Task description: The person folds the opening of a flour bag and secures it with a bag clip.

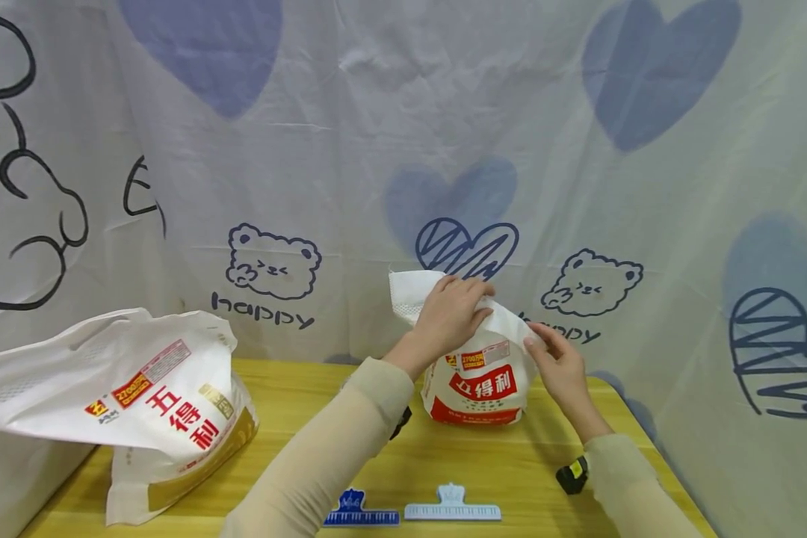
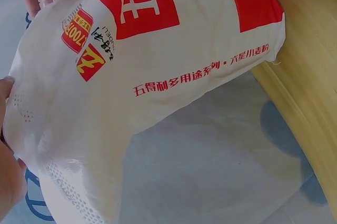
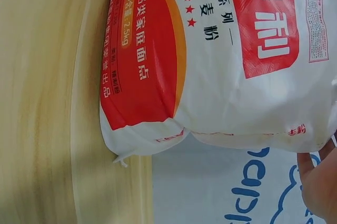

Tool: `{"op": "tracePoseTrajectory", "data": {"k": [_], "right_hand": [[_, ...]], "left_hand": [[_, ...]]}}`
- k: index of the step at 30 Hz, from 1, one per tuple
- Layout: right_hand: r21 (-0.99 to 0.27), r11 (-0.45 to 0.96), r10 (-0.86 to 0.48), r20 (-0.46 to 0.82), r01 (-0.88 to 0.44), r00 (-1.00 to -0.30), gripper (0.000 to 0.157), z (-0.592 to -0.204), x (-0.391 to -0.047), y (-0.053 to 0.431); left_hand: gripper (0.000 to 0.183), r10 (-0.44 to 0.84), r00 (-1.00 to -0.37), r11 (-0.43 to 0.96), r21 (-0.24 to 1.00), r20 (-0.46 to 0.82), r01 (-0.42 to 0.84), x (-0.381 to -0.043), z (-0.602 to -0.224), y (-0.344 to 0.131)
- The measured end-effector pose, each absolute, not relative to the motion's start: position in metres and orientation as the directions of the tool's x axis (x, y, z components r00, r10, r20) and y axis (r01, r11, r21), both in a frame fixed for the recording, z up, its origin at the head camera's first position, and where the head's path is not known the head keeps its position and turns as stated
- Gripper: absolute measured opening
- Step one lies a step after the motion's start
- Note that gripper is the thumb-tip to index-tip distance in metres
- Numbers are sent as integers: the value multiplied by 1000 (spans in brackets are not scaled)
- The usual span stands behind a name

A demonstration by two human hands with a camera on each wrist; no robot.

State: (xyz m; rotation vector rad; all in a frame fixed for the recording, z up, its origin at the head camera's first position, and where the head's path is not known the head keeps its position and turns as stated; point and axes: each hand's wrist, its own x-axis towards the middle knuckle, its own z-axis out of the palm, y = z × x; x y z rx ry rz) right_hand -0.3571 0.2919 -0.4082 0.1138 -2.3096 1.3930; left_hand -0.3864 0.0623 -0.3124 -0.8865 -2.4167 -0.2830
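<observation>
A white flour bag (image 1: 477,411) with red panels stands on the table, its upper part flattened and bent over to the left. My left hand (image 1: 450,310) grips the top of this bag from above, fingers curled over the folded edge. At the bag's upper right corner, my right hand (image 1: 558,366) pinches the edge between thumb and fingers. The left wrist view shows the bag's side (image 2: 174,71) and part of my left hand (image 2: 10,176) at its top. In the right wrist view, my right hand (image 3: 318,182) touches the bag's upper edge.
A second, larger flour bag (image 1: 175,403) leans at the left of the wooden table (image 1: 296,426). Near the front edge lie a dark blue clip (image 1: 363,515) and a light blue clip (image 1: 453,512), both with piano-key patterns. A printed curtain (image 1: 350,187) hangs behind.
</observation>
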Motion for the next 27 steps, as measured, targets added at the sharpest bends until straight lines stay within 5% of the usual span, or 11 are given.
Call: {"op": "tracePoseTrajectory", "data": {"k": [27], "right_hand": [[-781, 536, 244, 507, -321, -827, 29, -416, -368, 288]], "left_hand": [[14, 499, -619, 729, 93, 606, 678, -389, -316, 59]]}}
